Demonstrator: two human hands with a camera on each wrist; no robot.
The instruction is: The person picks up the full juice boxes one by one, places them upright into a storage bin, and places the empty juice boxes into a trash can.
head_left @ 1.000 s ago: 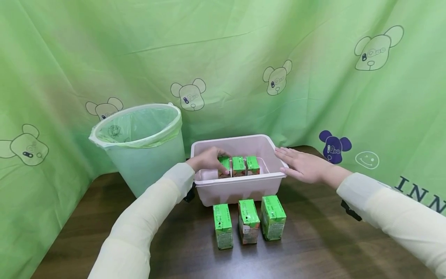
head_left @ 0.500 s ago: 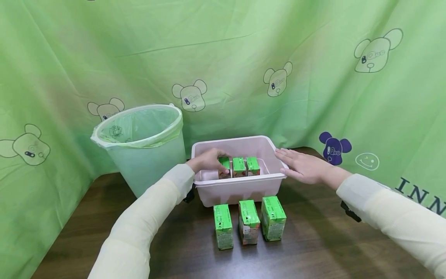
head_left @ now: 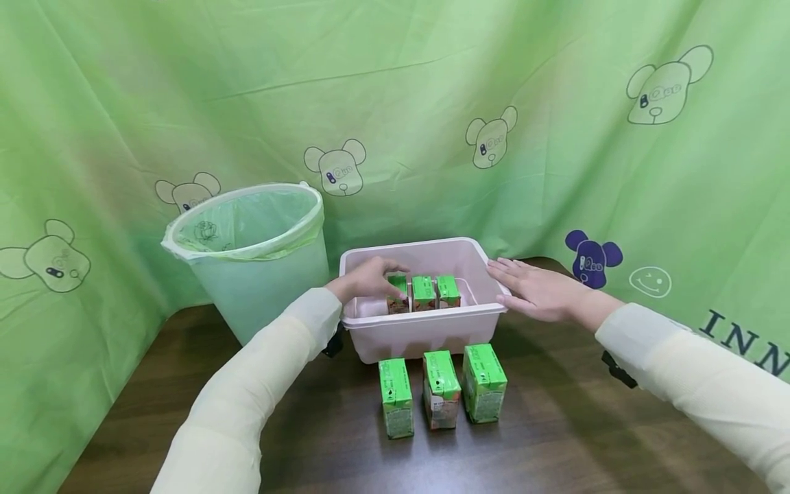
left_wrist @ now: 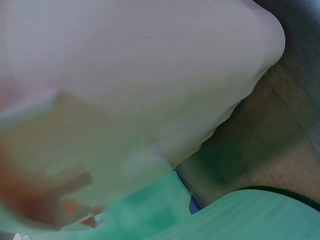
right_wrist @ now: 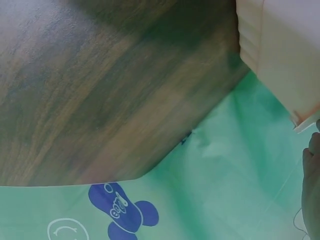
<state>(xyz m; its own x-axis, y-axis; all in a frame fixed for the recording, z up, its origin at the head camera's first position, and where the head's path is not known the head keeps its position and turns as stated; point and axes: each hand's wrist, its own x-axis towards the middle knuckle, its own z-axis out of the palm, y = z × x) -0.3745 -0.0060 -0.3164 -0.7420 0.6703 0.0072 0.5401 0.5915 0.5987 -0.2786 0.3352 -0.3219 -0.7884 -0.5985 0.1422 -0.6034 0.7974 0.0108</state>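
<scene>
My left hand point(head_left: 367, 279) reaches over the left wall of a pale pink plastic bin point(head_left: 426, 336). Its thumb and fingers are spread loosely around the leftmost juice box point(head_left: 395, 305), with the fingertips just above the box's back edge. Beside it in the bin stand a middle juice box point(head_left: 423, 288) and a right juice box point(head_left: 447, 287), both upright with green tops. My right hand point(head_left: 540, 291) lies with straight fingers against the bin's right rim. The left wrist view shows mostly a blurred bin wall point(left_wrist: 165, 65); the right hand point(right_wrist: 312, 185) only edges into its own wrist view.
In front of the bin, three more juice boxes stand in a row on the dark wooden table point(head_left: 345, 446): left point(head_left: 396, 398), middle point(head_left: 441, 391), right point(head_left: 484, 384). A lined trash can point(head_left: 265, 295) stands close on the left. Behind hangs a green curtain point(head_left: 420, 103).
My left hand has loosened around the leftmost juice box and shifted slightly up and left. That box stays in the bin. My right hand keeps its place at the rim.
</scene>
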